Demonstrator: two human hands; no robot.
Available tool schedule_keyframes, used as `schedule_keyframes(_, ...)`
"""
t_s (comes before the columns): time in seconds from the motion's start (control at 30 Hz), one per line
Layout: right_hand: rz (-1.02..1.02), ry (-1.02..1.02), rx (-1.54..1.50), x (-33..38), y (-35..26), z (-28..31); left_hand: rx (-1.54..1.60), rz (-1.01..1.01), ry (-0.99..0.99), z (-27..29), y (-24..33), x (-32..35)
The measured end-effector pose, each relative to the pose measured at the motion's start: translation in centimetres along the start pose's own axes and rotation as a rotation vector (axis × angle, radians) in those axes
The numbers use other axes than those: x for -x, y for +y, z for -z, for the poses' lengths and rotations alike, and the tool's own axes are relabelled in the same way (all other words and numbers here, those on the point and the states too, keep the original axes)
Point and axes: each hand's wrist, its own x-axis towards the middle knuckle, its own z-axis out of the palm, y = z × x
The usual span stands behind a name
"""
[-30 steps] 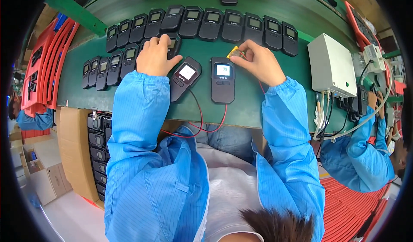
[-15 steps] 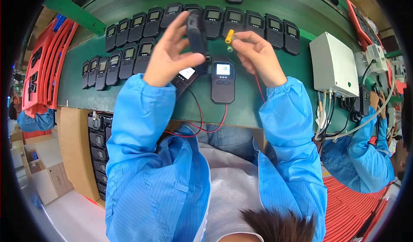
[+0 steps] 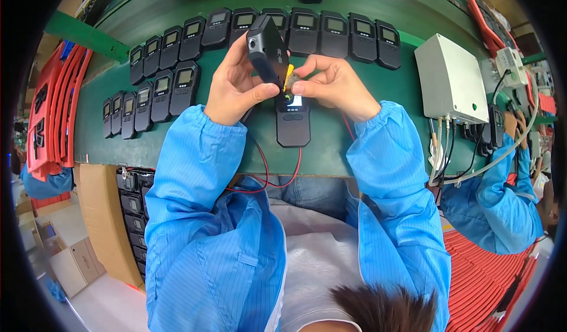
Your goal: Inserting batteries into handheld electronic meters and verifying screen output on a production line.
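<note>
My left hand (image 3: pixel 235 90) grips a black handheld meter (image 3: pixel 270 47) by its sides, tilted up off the bench with a round hole at its end. The fingers of my right hand (image 3: pixel 332 84) are closed on a small yellow plug (image 3: pixel 289 76), held against the near side of that meter. Some green shows just below the plug. A red wire (image 3: pixel 347 125) hangs below my right hand. Under both hands a second meter (image 3: pixel 293 128) lies on the bench, its lit screen partly covered, and a red lead (image 3: pixel 297 169) runs from its bottom end.
Several black meters (image 3: pixel 304 32) stand in rows along the green bench (image 3: pixel 212 146). A white box with cables (image 3: pixel 452 81) is at the right, near a co-worker's blue sleeve (image 3: pixel 502 214). Red trays (image 3: pixel 50 113) and a cardboard box (image 3: pixel 106 214) are on the left.
My right hand has moved left and brought the yellow plug to the held meter. My left hand has turned the meter, tilting it more toward the right hand. The head view has shifted slightly.
</note>
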Motion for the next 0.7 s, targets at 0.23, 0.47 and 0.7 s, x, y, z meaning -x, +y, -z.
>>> schedule_keyframes(0.23, 0.139, 0.072, -0.046, 0.0, 0.8, -2.1, -0.134, -0.092, 0.095, -0.5, 0.5, -0.2)
schedule_keyframes(0.47, 0.562, 0.499, 0.604, -0.9, 2.0, -3.4, -0.408, -0.121, 0.234, -3.3, 1.0, 0.0)
schedule_keyframes(0.7, 0.3, 0.399, 0.048, -0.6, 1.2, -2.0, -0.975, -0.022, -0.247, 2.0, 6.1, 3.4)
